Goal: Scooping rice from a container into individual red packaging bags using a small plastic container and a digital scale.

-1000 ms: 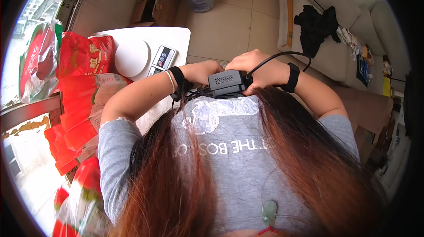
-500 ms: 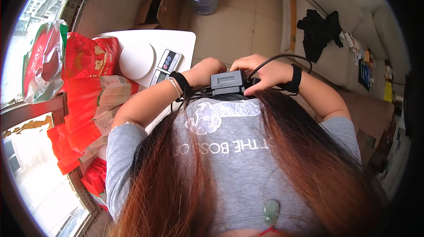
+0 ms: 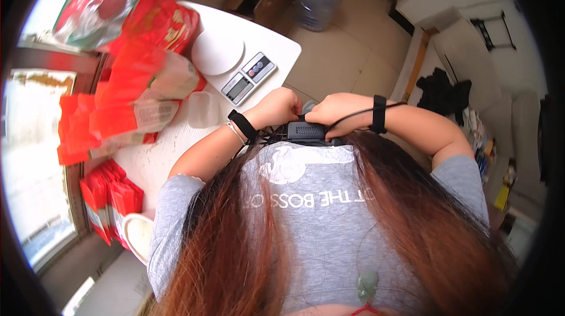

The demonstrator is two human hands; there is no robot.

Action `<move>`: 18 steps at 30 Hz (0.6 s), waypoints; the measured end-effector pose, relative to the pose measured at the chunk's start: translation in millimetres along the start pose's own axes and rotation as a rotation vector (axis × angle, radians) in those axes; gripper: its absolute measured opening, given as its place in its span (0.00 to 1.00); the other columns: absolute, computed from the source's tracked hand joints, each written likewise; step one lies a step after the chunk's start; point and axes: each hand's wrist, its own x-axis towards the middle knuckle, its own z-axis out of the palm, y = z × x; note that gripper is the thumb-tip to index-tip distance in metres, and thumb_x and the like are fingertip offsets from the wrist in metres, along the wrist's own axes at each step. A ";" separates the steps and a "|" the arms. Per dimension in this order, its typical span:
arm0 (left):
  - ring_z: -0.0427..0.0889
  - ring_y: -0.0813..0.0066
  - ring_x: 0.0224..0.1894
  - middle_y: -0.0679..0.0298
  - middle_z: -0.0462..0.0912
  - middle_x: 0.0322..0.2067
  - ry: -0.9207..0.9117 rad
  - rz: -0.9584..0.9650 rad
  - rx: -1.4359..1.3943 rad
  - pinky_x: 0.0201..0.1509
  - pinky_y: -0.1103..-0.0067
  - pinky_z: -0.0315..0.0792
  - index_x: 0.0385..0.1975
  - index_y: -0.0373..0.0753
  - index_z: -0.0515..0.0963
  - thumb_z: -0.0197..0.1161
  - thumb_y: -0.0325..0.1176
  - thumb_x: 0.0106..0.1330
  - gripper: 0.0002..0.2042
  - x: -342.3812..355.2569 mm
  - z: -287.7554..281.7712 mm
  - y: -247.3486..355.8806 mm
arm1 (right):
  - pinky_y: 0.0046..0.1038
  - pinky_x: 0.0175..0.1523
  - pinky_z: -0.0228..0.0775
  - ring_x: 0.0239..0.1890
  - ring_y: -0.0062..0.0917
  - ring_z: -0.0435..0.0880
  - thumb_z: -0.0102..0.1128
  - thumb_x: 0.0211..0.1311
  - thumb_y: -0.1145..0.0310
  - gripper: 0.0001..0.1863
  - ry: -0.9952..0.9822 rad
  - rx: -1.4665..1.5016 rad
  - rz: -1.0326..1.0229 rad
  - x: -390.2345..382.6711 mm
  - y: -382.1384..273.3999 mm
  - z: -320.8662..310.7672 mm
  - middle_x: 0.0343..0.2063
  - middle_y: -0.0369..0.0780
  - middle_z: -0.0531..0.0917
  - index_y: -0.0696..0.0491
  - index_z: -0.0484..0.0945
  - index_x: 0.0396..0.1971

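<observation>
A small dark grey box [image 3: 306, 131] with vent slots sits at my waist, against the grey shirt. My right hand [image 3: 340, 108] is closed on the box's right end, fingertips on its upper edge and thumb low at its side. A black cable [image 3: 356, 116] runs from beside the box across my right wrist. Just left of it, my left hand [image 3: 279, 107] has its fingers curled together near the box's top left corner. Whatever those fingers hold is hidden. Black straps circle both wrists.
On the white table [image 3: 282, 42] to the left are a kitchen scale [image 3: 238, 89], a clear plastic container [image 3: 203, 110] and red packages [image 3: 132, 86]. More red packets [image 3: 112, 195] and a white round tub [image 3: 139, 235] lie nearer. A large water bottle [image 3: 318, 7] stands on the floor.
The view has turned, so the table and scale show further right and more of the tabletop appears. My right hand has come closer to my left, over the box's top edge.
</observation>
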 end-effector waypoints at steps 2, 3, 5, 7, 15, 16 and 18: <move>0.82 0.68 0.22 0.55 0.83 0.20 0.060 -0.028 -0.041 0.29 0.75 0.74 0.25 0.35 0.84 0.71 0.32 0.48 0.08 -12.8 2.8 -2.0 | 0.39 0.46 0.74 0.43 0.43 0.81 0.69 0.46 0.66 0.25 0.072 -0.012 -0.121 6.3 -8.6 -0.9 0.41 0.46 0.79 0.56 0.72 0.45; 0.82 0.68 0.22 0.55 0.83 0.20 0.092 -0.049 -0.043 0.29 0.75 0.74 0.25 0.35 0.84 0.71 0.32 0.48 0.08 -19.0 2.2 0.3 | 0.38 0.49 0.73 0.45 0.42 0.80 0.68 0.46 0.66 0.28 0.129 0.059 -0.212 7.4 -8.1 -2.1 0.43 0.45 0.78 0.56 0.71 0.49; 0.82 0.64 0.22 0.52 0.81 0.20 0.174 -0.114 -0.096 0.29 0.73 0.73 0.25 0.34 0.83 0.71 0.33 0.48 0.09 -32.5 3.5 7.9 | 0.36 0.48 0.73 0.44 0.40 0.80 0.67 0.47 0.70 0.23 0.304 0.105 -0.344 14.5 -11.6 -1.4 0.42 0.42 0.78 0.55 0.73 0.46; 0.81 0.61 0.22 0.50 0.81 0.21 0.249 -0.109 -0.090 0.29 0.72 0.73 0.25 0.34 0.83 0.71 0.33 0.47 0.10 -44.6 9.6 6.9 | 0.33 0.46 0.73 0.42 0.37 0.80 0.66 0.49 0.73 0.17 0.298 0.169 -0.381 24.5 -5.4 7.3 0.42 0.41 0.77 0.53 0.76 0.42; 0.82 0.60 0.25 0.56 0.83 0.21 0.436 -0.310 -0.072 0.32 0.70 0.75 0.24 0.37 0.84 0.68 0.28 0.43 0.07 -63.0 39.0 36.6 | 0.34 0.43 0.75 0.41 0.35 0.82 0.71 0.46 0.62 0.11 -0.167 -0.254 -0.271 47.5 -6.3 9.2 0.36 0.42 0.79 0.51 0.81 0.27; 0.83 0.61 0.25 0.55 0.83 0.21 0.431 -0.318 -0.038 0.32 0.72 0.75 0.26 0.36 0.84 0.67 0.28 0.45 0.07 -64.6 43.9 41.6 | 0.35 0.43 0.75 0.39 0.36 0.83 0.72 0.44 0.60 0.13 -0.213 -0.344 -0.233 54.2 -10.1 9.1 0.35 0.44 0.80 0.52 0.82 0.26; 0.83 0.60 0.25 0.55 0.83 0.21 0.457 -0.382 -0.039 0.32 0.71 0.75 0.26 0.36 0.84 0.67 0.28 0.45 0.07 -68.8 52.4 45.8 | 0.37 0.40 0.76 0.34 0.39 0.85 0.73 0.40 0.58 0.18 -0.250 -0.432 -0.241 61.9 -18.9 10.4 0.32 0.48 0.84 0.57 0.84 0.26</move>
